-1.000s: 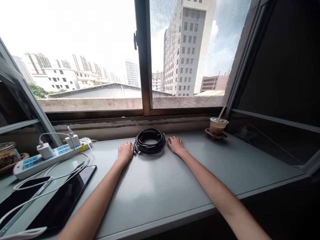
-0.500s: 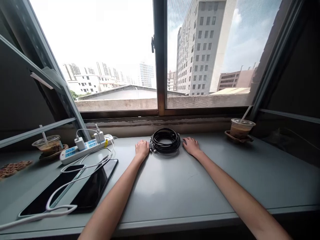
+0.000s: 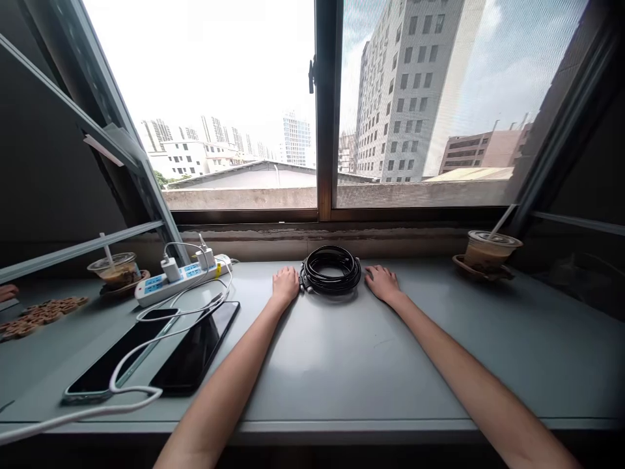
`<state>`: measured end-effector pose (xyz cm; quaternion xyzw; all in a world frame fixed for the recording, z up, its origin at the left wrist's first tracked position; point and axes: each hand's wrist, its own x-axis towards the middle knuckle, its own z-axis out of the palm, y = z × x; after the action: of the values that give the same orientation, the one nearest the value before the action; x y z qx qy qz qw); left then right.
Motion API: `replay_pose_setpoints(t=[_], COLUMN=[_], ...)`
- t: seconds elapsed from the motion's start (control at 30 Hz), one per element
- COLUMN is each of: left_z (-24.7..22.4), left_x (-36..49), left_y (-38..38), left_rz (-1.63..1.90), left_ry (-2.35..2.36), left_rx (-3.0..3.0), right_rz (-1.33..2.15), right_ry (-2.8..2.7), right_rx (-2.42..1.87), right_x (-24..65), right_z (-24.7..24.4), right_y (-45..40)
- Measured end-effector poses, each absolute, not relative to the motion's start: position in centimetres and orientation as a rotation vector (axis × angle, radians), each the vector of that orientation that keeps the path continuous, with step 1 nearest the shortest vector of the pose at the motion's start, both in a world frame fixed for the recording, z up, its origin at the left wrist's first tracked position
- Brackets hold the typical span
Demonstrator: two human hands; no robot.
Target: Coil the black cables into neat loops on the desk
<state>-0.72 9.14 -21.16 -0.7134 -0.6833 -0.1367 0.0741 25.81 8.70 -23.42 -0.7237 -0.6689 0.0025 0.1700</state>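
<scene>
A coil of black cable (image 3: pixel 332 281) lies on the grey table by the window wall, with connector ends showing at its left side. My left hand (image 3: pixel 286 284) rests on the table just left of the coil, palm down, fingers pointing forward. On the other side, my right hand (image 3: pixel 382 284) lies palm down with its fingers slightly apart, a small gap from the cable. Neither hand holds anything. The undersides of both hands are hidden.
To the left are a white power strip (image 3: pixel 183 281) with chargers, a white cord (image 3: pixel 127 355) and two dark-screened phones (image 3: pixel 188 358) (image 3: pixel 120 355). Drink cups (image 3: pixel 117 270) (image 3: pixel 491 251) stand at both sides. Brown pieces (image 3: pixel 43 316) lie far left, near part of another hand (image 3: pixel 7 292).
The view has shifted slightly, so everything sits a little further right. Part of another person's hand has come in at the far left. My hands stay beside the coil.
</scene>
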Motion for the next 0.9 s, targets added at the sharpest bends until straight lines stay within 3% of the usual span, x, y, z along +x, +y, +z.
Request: replay_pose_setpoints(t=[0.7,0.9], left_z=[-20.66,-20.49], left_x=[-0.69,-0.93], left_y=[9.32,9.32], left_rz=[-0.486,-0.694], left_ry=[-2.075,-2.094], left_rx=[-2.175,-2.098], right_rz=[-0.035,-0.033], right_ry=[-1.881,-1.874], right_rx=[-2.048,-2.042], right_x=[25.46,25.48], right_z=[-22.97,-22.95], right_y=[8.51,8.53])
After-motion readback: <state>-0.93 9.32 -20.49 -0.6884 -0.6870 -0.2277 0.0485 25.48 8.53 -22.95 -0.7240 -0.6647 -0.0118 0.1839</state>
